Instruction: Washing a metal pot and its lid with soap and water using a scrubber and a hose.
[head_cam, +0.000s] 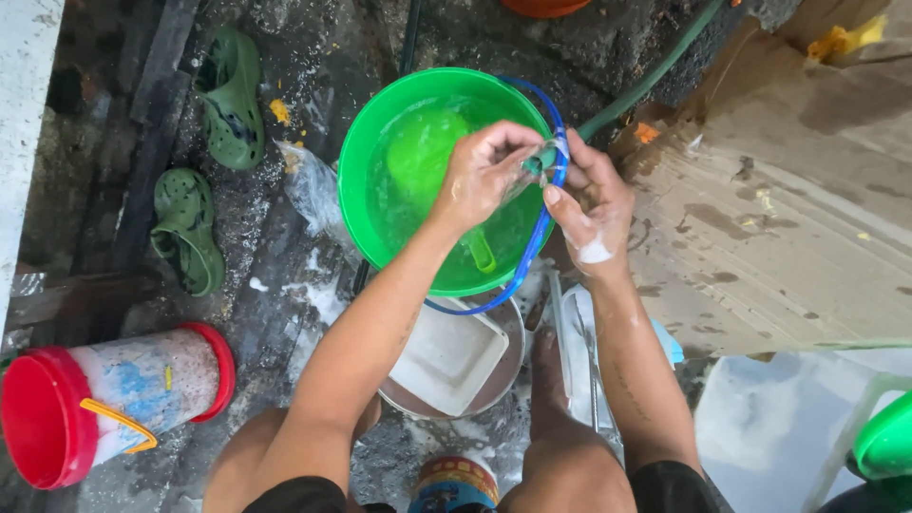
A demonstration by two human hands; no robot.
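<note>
Near the knees, a square white container (pixel 448 356) lies in a metal basin (pixel 503 380). A red-lidded jar (pixel 104 404) lies on its side at left. Farther, over a green bucket (pixel 380 228) of water, the left hand (pixel 484 176) and right hand (pixel 594 204) both pinch a small clear glass (pixel 540 163). Green clogs (pixel 228 100) lie far left.

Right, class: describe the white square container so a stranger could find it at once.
Start at the green bucket of water under both hands. Just below it sits a round metal basin; the white square container lies inside. It is the only square, white thing there.
</note>
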